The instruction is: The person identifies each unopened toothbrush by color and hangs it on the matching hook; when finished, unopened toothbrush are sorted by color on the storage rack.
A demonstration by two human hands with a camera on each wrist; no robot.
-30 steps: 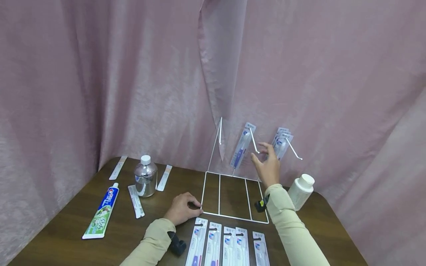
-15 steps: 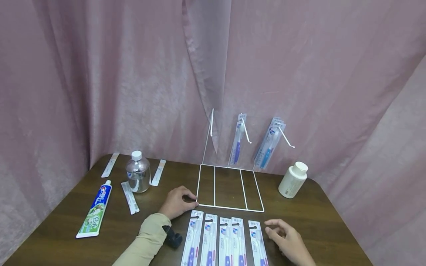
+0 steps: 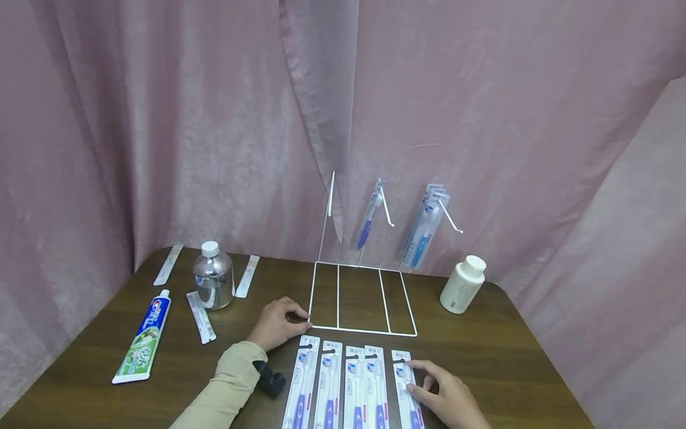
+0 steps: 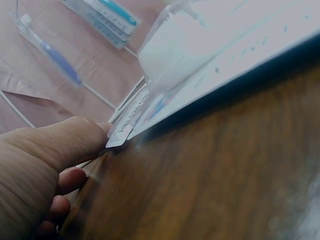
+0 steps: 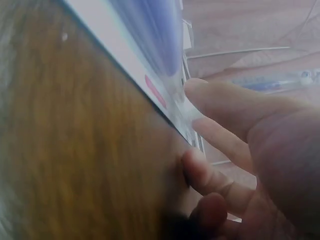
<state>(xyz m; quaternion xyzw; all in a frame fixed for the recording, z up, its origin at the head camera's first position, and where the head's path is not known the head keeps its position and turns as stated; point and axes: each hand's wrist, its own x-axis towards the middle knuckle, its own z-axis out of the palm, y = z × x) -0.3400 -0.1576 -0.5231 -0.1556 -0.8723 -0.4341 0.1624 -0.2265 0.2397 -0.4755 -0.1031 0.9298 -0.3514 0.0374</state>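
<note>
My left hand [image 3: 278, 325] pinches the front left corner of a white wire display rack [image 3: 364, 331]; its thumb tip shows at the wire in the left wrist view. My right hand [image 3: 447, 396] is at the rightmost packaged toothbrush [image 3: 403, 381], thumb and index fingertips apart at its right side. In the right wrist view the thumb [image 5: 200, 90] is close beside the clear blister. Several other packaged toothbrushes [image 3: 328, 381] lie in a row left of it. One purple toothbrush pack [image 3: 367, 223] hangs on the middle hook, several packs [image 3: 423, 229] on the right hook, none on the left hook [image 3: 331, 193].
A white bottle [image 3: 462, 286] stands tilted in view at the right. On the left are a toothpaste tube [image 3: 142, 339], a clear bottle with a white cap [image 3: 213, 280] and flat white packets [image 3: 200, 319]. A pink curtain [image 3: 214, 131] hangs behind the table.
My right hand has come down from the hooks to the rightmost toothbrush pack on the table. My left hand stays at the rack corner. The head view has shifted slightly.
</note>
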